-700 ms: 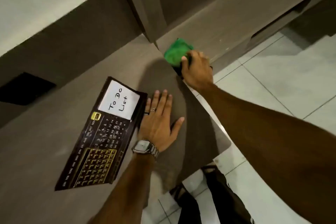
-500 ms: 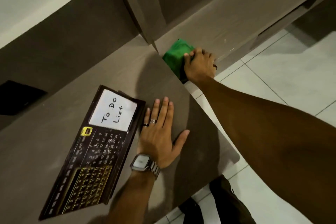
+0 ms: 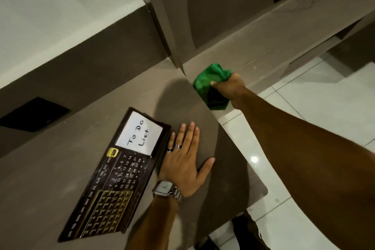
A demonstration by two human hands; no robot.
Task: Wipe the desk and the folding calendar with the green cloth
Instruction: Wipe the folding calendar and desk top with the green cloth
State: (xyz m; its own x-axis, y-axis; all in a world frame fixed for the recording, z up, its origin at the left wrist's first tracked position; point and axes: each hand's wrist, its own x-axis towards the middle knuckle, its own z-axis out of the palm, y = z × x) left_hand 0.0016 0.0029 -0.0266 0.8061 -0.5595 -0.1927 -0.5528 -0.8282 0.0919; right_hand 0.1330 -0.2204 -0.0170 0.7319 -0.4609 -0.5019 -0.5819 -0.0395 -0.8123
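Note:
My right hand (image 3: 230,89) grips the bunched green cloth (image 3: 211,83) at the far right edge of the brown desk (image 3: 60,160), where that desk meets a second surface; part of the cloth hangs down over the edge. My left hand (image 3: 182,160), with two rings and a wristwatch, lies flat on the desk with fingers spread, holding nothing. Just left of it, touching its little finger, the dark folding calendar (image 3: 113,184) lies flat, with a white "To Do List" panel at its far end.
A vertical brown divider panel (image 3: 162,18) rises behind the cloth. A second desk surface (image 3: 274,30) runs off to the upper right. A black box (image 3: 34,113) sits at the left against the back wall. White floor tiles (image 3: 316,97) lie beyond the desk edge.
My right hand has drawn the green cloth a little to the right along the desk's edge and closed more tightly on it. The left hand and calendar stay put; the camera shifted.

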